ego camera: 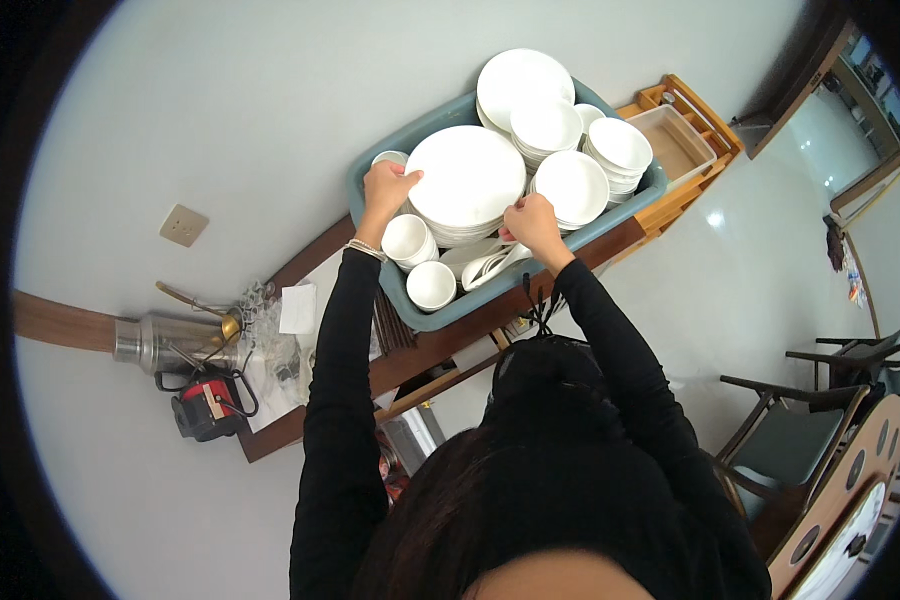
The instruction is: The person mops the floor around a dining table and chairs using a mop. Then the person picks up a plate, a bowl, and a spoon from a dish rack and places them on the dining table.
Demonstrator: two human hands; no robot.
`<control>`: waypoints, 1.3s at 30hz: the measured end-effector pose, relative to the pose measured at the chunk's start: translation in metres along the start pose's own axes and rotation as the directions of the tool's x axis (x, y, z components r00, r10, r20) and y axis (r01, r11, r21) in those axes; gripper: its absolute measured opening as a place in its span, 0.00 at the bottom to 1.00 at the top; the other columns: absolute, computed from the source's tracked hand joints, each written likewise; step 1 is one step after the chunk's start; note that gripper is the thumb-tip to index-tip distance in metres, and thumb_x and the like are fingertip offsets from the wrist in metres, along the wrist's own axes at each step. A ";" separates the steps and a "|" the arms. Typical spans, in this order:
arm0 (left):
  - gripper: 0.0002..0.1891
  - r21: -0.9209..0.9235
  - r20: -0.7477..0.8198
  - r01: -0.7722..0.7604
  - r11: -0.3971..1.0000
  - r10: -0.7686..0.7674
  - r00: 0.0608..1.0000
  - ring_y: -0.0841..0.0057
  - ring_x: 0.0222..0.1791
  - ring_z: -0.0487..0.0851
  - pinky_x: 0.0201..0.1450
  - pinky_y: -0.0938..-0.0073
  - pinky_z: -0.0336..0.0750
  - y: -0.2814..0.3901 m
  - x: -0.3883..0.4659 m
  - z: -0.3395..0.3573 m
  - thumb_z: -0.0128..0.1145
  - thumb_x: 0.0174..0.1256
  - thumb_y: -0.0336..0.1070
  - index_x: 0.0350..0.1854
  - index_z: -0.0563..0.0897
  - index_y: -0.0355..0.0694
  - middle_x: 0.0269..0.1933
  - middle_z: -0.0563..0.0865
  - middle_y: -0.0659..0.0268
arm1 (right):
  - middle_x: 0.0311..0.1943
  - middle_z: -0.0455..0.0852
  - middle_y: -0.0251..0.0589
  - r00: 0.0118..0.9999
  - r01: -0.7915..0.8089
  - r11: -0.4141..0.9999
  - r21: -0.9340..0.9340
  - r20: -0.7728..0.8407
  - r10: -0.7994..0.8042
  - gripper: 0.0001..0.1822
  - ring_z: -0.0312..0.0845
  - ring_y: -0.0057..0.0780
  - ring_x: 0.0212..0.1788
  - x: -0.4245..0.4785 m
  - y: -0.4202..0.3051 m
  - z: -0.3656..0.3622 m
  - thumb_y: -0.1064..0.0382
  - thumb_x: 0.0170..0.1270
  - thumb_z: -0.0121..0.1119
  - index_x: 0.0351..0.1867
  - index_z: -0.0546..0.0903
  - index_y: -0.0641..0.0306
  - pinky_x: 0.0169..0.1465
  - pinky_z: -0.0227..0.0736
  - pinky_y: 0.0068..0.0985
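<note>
A large stack of white round plates (pixel 465 176) sits in a blue-grey plastic tub (pixel 429 321). My left hand (pixel 386 196) grips its left rim, thumb on the top plate and fingers hidden. At the stack's lower right edge, my right hand (pixel 532 225) pinches the rim with curled fingers, close to a stack of white bowls (pixel 572 187). Below the plates lie white spoons (pixel 487 271), beside stacked white cups (pixel 405 238) and a single-looking cup (pixel 431 285). More plates (pixel 525 86) and bowl stacks (pixel 620 144) fill the tub's far right.
The tub rests on a dark wooden sideboard (pixel 450 349) against the wall. To the left are a metal thermos (pixel 169 339), a red-and-black appliance (pixel 208 405) and glassware (pixel 277 364). A wooden rack (pixel 694 97) holds a plastic bin (pixel 667 142). Chairs (pixel 784 442) stand at right.
</note>
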State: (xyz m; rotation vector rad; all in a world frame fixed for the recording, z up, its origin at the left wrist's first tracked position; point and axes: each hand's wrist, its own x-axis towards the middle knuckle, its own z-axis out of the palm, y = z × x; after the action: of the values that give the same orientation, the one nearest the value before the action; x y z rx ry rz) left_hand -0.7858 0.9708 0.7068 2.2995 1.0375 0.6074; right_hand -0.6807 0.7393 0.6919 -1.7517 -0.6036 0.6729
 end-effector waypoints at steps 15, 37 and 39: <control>0.17 -0.121 0.139 0.122 0.985 -0.105 0.985 0.67 0.31 0.84 0.38 0.72 0.75 -0.018 0.021 0.011 0.69 0.41 0.41 0.26 0.83 0.30 0.29 0.85 0.53 | 0.32 0.79 0.56 0.964 -0.260 0.905 0.338 0.152 0.220 0.18 0.81 0.35 0.26 0.001 -0.009 0.007 0.70 0.63 0.47 0.44 0.66 0.91 0.26 0.80 0.25; 0.10 -0.311 0.154 0.103 0.945 -0.057 0.986 0.80 0.22 0.78 0.26 0.76 0.70 -0.025 0.031 0.014 0.67 0.45 0.34 0.22 0.82 0.31 0.23 0.83 0.64 | 0.22 0.80 0.54 0.941 -0.297 0.900 0.320 0.260 0.218 0.15 0.79 0.35 0.18 0.000 -0.003 0.002 0.70 0.58 0.47 0.35 0.69 0.91 0.19 0.77 0.27; 0.10 -0.328 0.150 0.102 0.939 -0.054 0.987 0.80 0.23 0.78 0.27 0.76 0.70 -0.023 0.028 0.016 0.67 0.45 0.33 0.23 0.82 0.31 0.24 0.83 0.64 | 0.22 0.80 0.54 0.938 -0.302 0.896 0.324 0.268 0.219 0.16 0.79 0.36 0.18 0.002 -0.003 -0.001 0.70 0.58 0.47 0.35 0.69 0.91 0.19 0.77 0.27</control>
State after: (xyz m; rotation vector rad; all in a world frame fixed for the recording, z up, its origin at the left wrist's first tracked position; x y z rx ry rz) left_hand -0.7723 1.0005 0.6854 1.9633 0.8789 0.5366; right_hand -0.6791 0.7404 0.6943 -1.4294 -0.3643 1.1119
